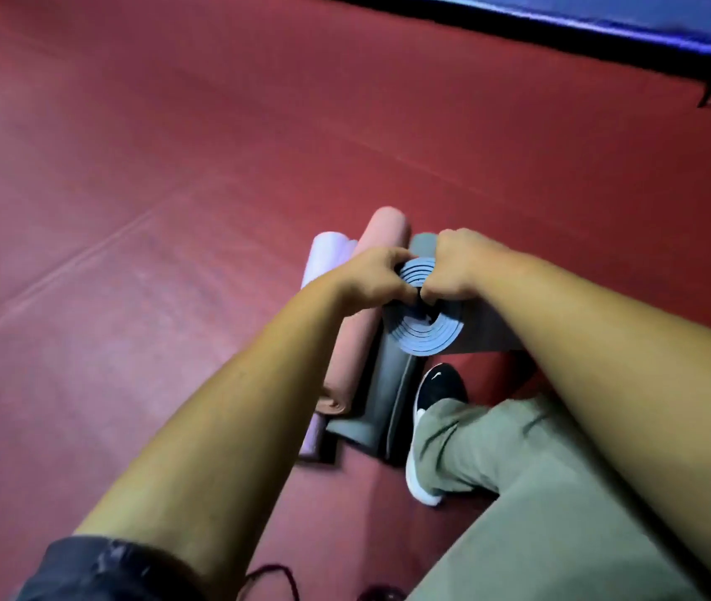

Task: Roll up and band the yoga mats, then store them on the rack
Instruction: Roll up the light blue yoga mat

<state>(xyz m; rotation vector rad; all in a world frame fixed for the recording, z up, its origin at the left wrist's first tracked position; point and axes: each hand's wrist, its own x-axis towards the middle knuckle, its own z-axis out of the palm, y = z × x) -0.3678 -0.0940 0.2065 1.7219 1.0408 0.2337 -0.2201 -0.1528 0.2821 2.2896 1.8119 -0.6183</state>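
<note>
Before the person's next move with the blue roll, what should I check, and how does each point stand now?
1. Grip: left hand and right hand both grip the upper end of the blue mat: ok.
2. Coils flush at the end: inner coils seem to stand out from the outer ones: not ok.
3. Band on this roll: none shows and the hands cover part of it: cannot tell.
4. Other mats rolled: pink mat, lilac mat and dark grey mat lie rolled side by side: ok.
5. Bands on those three: none visible: cannot tell.
</note>
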